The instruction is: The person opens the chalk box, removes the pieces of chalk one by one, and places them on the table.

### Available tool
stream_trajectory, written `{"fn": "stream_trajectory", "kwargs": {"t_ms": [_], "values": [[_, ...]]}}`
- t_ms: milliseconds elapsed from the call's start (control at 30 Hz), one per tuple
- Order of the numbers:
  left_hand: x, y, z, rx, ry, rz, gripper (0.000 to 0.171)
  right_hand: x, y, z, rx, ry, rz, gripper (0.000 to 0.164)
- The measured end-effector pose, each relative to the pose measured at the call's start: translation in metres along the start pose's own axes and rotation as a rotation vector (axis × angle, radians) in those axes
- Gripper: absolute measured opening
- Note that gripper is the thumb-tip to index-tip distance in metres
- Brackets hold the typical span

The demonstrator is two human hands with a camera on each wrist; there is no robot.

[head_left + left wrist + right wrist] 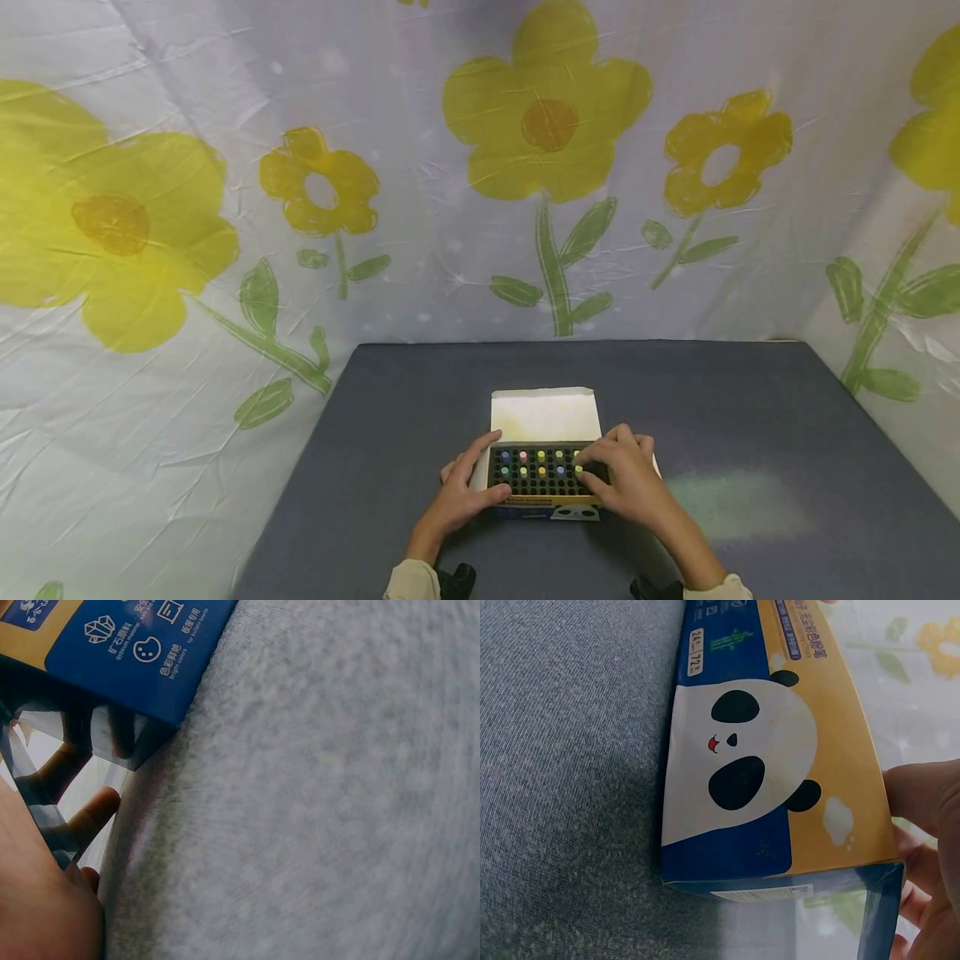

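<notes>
Chalk (579,469) at the right end of the box (538,501), pinched by right hand (633,473) fingers, seems mid-placement or mid-lift; left hand (463,498) fingers clamp the left end; next needs straight motion.

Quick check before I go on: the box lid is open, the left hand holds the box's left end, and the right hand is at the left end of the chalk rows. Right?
One slip: the right hand is at the right end of the chalk rows, as the head view shows. The rest stands.
</notes>
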State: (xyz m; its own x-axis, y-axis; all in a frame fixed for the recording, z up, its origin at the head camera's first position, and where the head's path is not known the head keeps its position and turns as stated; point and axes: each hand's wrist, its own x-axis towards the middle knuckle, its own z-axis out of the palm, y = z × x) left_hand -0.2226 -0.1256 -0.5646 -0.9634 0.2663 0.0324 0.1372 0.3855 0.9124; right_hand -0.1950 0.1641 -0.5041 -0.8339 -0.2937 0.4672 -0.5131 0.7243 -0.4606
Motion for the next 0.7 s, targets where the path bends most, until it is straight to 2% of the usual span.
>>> {"fn": "stream_trajectory", "kwargs": {"t_ms": [367, 700], "values": [[-0.0003, 0.0002, -0.0001, -0.007, -0.001, 0.005, 0.077, -0.0023, 0.005, 0.0009, 0.142, 0.033, -0.036, 0.025], [0.0005, -0.0027, 0.001, -0.003, 0.004, 0.0, 0.077, 0.0002, 0.0093, 0.0015, 0.108, 0.09, -0.138, 0.027]]}}
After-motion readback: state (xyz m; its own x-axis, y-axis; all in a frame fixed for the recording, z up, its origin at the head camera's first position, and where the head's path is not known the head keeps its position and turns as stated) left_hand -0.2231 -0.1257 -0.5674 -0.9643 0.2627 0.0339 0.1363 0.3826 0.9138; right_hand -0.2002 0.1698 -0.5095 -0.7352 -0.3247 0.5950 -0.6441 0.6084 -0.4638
